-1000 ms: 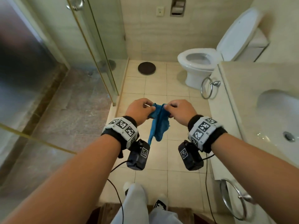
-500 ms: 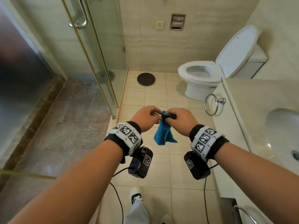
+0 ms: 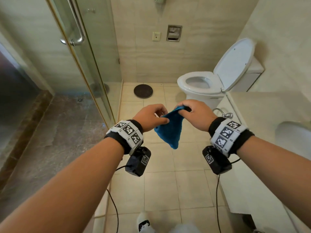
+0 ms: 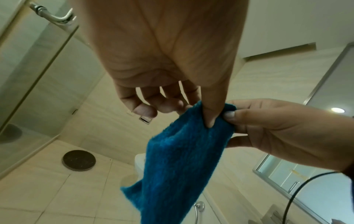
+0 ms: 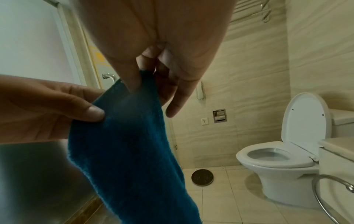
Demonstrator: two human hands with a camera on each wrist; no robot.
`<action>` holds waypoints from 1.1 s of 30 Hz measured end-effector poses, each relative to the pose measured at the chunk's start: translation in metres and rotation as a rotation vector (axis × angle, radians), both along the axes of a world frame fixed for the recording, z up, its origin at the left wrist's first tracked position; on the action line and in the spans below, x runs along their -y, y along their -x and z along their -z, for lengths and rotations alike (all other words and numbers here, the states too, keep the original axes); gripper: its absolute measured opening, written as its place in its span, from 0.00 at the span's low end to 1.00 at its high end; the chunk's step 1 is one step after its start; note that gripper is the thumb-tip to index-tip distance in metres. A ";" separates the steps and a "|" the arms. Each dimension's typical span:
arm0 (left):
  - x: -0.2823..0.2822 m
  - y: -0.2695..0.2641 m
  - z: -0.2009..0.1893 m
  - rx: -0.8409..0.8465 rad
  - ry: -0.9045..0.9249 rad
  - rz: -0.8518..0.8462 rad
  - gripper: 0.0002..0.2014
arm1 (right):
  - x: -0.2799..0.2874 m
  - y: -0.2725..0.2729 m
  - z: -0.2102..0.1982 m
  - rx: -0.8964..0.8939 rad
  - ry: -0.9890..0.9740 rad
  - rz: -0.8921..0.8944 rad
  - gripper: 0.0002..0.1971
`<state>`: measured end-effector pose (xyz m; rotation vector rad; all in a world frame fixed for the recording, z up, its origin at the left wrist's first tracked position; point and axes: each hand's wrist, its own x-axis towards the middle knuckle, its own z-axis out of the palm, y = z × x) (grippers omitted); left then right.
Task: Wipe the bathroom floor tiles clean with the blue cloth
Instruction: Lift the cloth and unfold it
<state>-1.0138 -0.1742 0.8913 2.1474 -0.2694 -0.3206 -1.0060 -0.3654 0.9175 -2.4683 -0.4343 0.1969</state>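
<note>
Head view: beige floor tiles [image 3: 159,187] between glass shower door [image 3: 94,68] and toilet [image 3: 202,86]

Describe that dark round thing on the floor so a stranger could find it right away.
Start at the toilet by the back wall. Left of its bowl, before the glass shower door, a round dark disc lies flat on the beige floor tiles, the only dark thing there.
</note>
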 end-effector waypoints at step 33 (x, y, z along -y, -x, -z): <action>0.067 -0.197 -0.007 0.128 0.116 -0.212 0.12 | 0.057 -0.239 -0.008 -0.002 -0.128 -0.105 0.04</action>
